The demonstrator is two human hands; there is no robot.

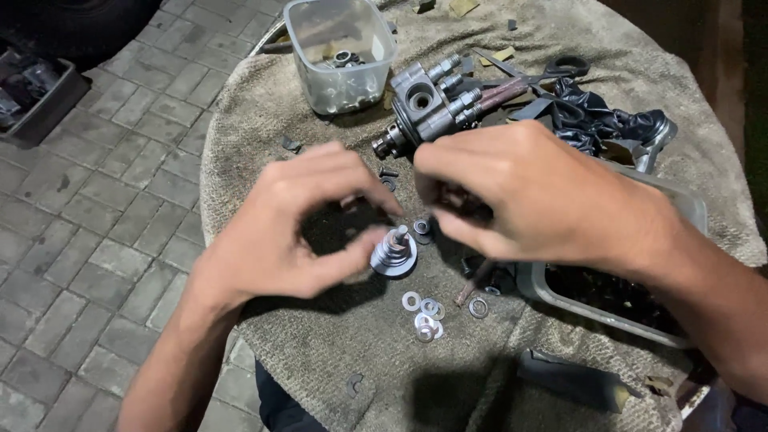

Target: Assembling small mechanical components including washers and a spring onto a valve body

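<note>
Underfoot at the left lies grey paving [104, 208], and over it stands a round table [240, 120] draped in a coarse tan cloth [336, 352] that fills most of the view. Its curved left edge is open to the paving, and the near cloth below the hands has bare room; the far and right sides are crowded. At the right edge sits a grey tray [608, 320] holding dark contents, partly under the right forearm. At the back stands a clear tub [340, 56] with small metal parts in it, and just beside it lies a grey metal pump body [428, 104] with several ports, next to scissors [544, 72] and crumpled black plastic [600, 120]. The left hand [288, 228] curls in a narrow pinch, thumb and fingers closed on a stem [395, 250], a short silvery spindle with a wide round flange, upright at the table's middle. The right hand [528, 192] hovers just beside it, fingers bunched together; what they pinch, if anything, cannot be told. Just below the stem, loose washers [424, 316] lie scattered on the cloth, some overlapping.
</note>
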